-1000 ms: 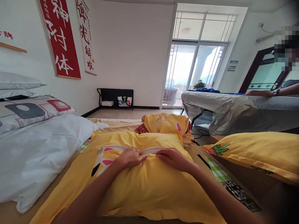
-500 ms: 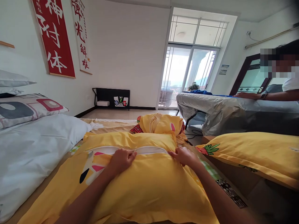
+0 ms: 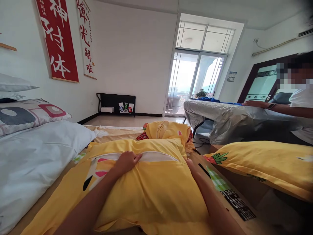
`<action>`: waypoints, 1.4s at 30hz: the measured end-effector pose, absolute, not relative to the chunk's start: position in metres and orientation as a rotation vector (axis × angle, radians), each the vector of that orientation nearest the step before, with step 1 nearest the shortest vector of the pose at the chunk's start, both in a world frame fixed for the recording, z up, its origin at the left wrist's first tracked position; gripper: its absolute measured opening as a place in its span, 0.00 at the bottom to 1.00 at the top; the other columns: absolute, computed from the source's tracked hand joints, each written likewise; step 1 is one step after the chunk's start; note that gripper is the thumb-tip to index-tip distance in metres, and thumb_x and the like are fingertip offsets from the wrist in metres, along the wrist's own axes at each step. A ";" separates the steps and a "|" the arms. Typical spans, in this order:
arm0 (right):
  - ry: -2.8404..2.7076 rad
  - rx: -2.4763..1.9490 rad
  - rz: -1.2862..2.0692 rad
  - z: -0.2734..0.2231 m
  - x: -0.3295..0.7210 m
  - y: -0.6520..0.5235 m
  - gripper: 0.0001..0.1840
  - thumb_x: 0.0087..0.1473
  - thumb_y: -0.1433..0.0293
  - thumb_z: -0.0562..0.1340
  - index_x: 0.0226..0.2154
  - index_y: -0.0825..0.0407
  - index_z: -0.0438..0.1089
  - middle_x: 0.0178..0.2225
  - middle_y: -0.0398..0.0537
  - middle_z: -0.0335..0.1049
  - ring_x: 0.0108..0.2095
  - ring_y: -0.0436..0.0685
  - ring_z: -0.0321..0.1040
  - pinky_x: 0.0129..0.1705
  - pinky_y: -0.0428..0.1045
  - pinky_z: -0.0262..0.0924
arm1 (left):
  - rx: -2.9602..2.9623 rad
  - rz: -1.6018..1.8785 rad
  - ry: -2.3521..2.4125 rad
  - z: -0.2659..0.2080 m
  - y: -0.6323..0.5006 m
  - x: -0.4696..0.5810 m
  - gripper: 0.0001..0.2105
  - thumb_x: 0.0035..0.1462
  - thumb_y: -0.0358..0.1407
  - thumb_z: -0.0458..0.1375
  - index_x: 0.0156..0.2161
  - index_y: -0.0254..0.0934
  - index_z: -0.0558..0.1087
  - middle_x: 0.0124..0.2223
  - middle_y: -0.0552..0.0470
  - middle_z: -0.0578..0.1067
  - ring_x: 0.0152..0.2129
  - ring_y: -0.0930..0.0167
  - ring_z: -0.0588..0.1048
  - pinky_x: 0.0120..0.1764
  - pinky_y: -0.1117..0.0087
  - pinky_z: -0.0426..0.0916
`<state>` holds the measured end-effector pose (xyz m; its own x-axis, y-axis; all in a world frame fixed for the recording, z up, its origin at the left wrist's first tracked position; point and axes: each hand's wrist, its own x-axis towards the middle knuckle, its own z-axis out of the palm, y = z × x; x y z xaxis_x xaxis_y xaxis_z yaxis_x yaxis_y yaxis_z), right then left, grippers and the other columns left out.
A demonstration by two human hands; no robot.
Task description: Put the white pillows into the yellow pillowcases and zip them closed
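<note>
Item, landmark: a plump, rectangular yellow cloth-covered pillow, lying flat directly in front of you, a long slit across its upper face.

Item: your left hand, on the pillow near the slit's middle, fingers curled and apparently pinching the yellow lip.

Item: your right hand, at the pillow's right edge by the slit's end; fingertips partly hidden, so whether they grip cannot be told.

Handling note: as a judgement, anchor the lip with your left hand and draw the cloth outward evenly with your right, smoothing creases fanning from the pinch. Soft cotton-like cover would likely bunch if tugged sharply.

Item: smooth white inner fabric, a narrow crescent within the pillow's slit.

Item: a crumpled yellow cloth bundle with red plaid trim, just beyond the pillow.

Item: a large, slack, faintly sheened white pillow, left of the pillow.

Item: a stuffed yellow pillow with carrot print and flat hem, right of the pillow.

Item: wrinkled, glossy silver sheeting, beyond the pillow to the right.
</note>
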<state>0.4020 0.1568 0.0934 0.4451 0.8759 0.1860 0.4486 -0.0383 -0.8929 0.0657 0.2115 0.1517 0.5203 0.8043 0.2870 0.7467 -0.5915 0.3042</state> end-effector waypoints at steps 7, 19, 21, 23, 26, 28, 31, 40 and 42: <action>-1.063 -1.562 0.430 0.125 0.369 0.183 0.34 0.57 0.47 0.46 0.53 0.51 0.66 0.40 0.57 0.75 0.41 0.62 0.73 0.41 0.54 0.69 | 2.472 1.184 1.420 0.233 0.214 0.021 0.29 0.61 0.52 0.42 0.14 0.37 0.60 0.16 0.59 0.51 0.21 0.75 0.48 0.27 0.72 0.48; -1.298 -1.923 0.290 0.114 0.353 0.234 0.17 0.49 0.56 0.62 0.26 0.55 0.72 0.35 0.62 0.75 0.44 0.69 0.70 0.44 0.56 0.60 | 2.518 0.474 1.401 0.139 0.242 0.015 0.32 0.62 0.54 0.35 0.24 0.37 0.72 0.29 0.44 0.78 0.28 0.65 0.74 0.32 0.70 0.60; -1.301 -1.991 0.260 0.122 0.354 0.241 0.13 0.48 0.61 0.63 0.26 0.55 0.71 0.36 0.64 0.74 0.45 0.70 0.69 0.44 0.57 0.58 | 2.520 0.447 1.407 0.136 0.242 0.024 0.33 0.62 0.55 0.34 0.25 0.37 0.73 0.31 0.42 0.78 0.29 0.64 0.75 0.34 0.69 0.61; -1.360 -1.978 0.222 0.139 0.354 0.247 0.09 0.48 0.64 0.62 0.28 0.54 0.70 0.37 0.61 0.73 0.45 0.67 0.69 0.44 0.55 0.58 | 2.509 0.386 1.435 0.141 0.241 0.031 0.33 0.61 0.57 0.35 0.26 0.37 0.73 0.32 0.41 0.79 0.30 0.62 0.75 0.33 0.67 0.62; -1.559 -1.830 0.238 0.165 0.349 0.247 0.12 0.54 0.62 0.57 0.27 0.52 0.67 0.29 0.50 0.73 0.35 0.57 0.70 0.38 0.49 0.58 | 2.461 0.260 1.530 0.151 0.239 0.037 0.33 0.58 0.60 0.36 0.29 0.36 0.74 0.34 0.39 0.79 0.32 0.59 0.76 0.34 0.65 0.63; -1.684 -1.721 0.301 0.170 0.345 0.238 0.17 0.56 0.58 0.54 0.23 0.51 0.64 0.20 0.44 0.68 0.25 0.52 0.67 0.31 0.46 0.57 | 2.439 0.220 1.593 0.152 0.241 0.038 0.34 0.57 0.61 0.37 0.30 0.35 0.74 0.35 0.38 0.79 0.33 0.57 0.76 0.35 0.64 0.64; -1.769 -1.618 0.402 0.154 0.341 0.221 0.19 0.54 0.57 0.55 0.19 0.50 0.60 0.15 0.40 0.63 0.19 0.49 0.61 0.25 0.44 0.53 | 2.397 0.222 1.598 0.148 0.252 0.041 0.34 0.57 0.61 0.36 0.27 0.36 0.73 0.35 0.39 0.79 0.34 0.57 0.76 0.36 0.64 0.64; -1.771 -1.476 0.626 0.122 0.357 0.215 0.12 0.54 0.62 0.54 0.24 0.51 0.64 0.18 0.40 0.65 0.20 0.49 0.62 0.24 0.44 0.54 | 2.326 0.124 1.728 0.171 0.268 0.057 0.28 0.61 0.54 0.39 0.27 0.38 0.72 0.38 0.41 0.79 0.38 0.56 0.76 0.37 0.64 0.65; -1.796 -1.475 0.630 0.123 0.360 0.213 0.09 0.52 0.64 0.57 0.26 0.51 0.66 0.18 0.40 0.66 0.20 0.49 0.62 0.24 0.44 0.53 | 2.424 0.019 1.902 0.190 0.248 0.076 0.22 0.62 0.48 0.43 0.34 0.36 0.74 0.41 0.38 0.78 0.41 0.54 0.75 0.39 0.60 0.65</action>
